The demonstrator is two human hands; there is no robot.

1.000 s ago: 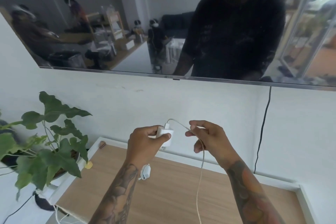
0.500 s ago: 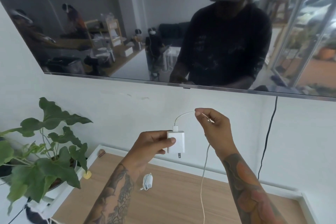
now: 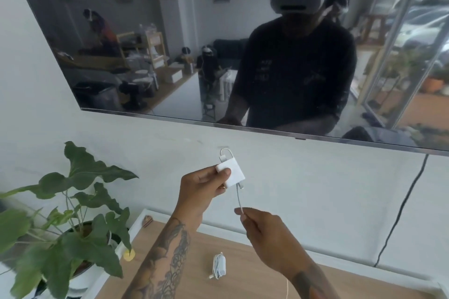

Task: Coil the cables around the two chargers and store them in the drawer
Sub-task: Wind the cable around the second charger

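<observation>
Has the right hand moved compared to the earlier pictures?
Yes. The right hand went down: it was pinching the cable above the charger, and now pinches it below, nearer the wooden top.

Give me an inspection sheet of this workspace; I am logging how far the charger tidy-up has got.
Surface: wooden top with a white border, against a white wall.
Job's things: white charger held in the air; second charger already coiled, lying on the wood. Drawer: not seen.
Clutter: small yellow object and a small brown object at the left edge.
Grippers: left hand pinches the charger; right hand fingers pinch its cable below it.
Cables: white cable arcs over the charger's top, runs down to the right hand, then hangs loose; black cable on the wall.
Surroundings: potted plant at left, wall screen above.
</observation>
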